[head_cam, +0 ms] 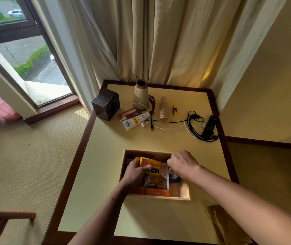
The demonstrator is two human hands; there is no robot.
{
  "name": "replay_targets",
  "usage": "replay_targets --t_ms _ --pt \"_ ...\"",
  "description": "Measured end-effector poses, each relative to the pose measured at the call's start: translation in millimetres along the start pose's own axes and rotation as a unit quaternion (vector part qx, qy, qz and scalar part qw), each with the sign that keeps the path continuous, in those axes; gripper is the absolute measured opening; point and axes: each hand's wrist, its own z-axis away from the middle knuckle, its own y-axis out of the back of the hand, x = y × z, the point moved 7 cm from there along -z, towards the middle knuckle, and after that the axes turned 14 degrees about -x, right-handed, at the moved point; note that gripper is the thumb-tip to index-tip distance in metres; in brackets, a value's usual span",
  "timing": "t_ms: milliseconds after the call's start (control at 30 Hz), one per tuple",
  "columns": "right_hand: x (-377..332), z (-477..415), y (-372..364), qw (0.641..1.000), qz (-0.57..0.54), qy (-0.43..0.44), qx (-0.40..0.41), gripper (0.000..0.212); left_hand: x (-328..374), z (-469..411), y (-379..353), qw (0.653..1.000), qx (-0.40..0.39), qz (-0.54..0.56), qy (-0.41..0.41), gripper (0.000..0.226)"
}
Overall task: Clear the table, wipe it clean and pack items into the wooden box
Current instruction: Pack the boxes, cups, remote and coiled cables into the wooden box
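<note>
A light wooden box point(184, 189) sits on the cream table point(104, 156), near its front. Inside lie several packets and an orange-and-white carton point(157, 181). My left hand point(135, 172) is inside the box and grips a yellow-and-green soap packet point(151, 166). My right hand point(182, 164) reaches into the box at its right side with fingers curled down; what they touch is hidden. At the back of the table lie a white cream tube point(135, 122), a stack of paper cups point(164, 110) on its side and a small yellow tube point(175, 111).
A dark tissue box point(105, 104) and a beige vase point(141, 96) stand at the back left. Black and white cables point(193, 124) and a black remote point(210, 126) lie at the back right. Curtains hang behind. A yellow cloth point(218, 220) lies at the table's front right corner.
</note>
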Motion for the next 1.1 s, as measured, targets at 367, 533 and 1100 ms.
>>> replay_targets --t_ms 367,533,1100 --pt "-27 4 -33 0.999 -0.022 -0.025 0.029 0.016 -4 0 2 1.000 0.003 -0.019 -0.018 0.026" --pt "21 30 -32 0.903 -0.291 -0.047 0.313 0.013 2 -1 3 0.996 0.037 -0.061 -0.058 0.043" --pt "52 3 -93 0.617 -0.728 -0.085 0.286 0.034 42 -48 -105 0.843 -0.154 -0.436 -0.274 0.029"
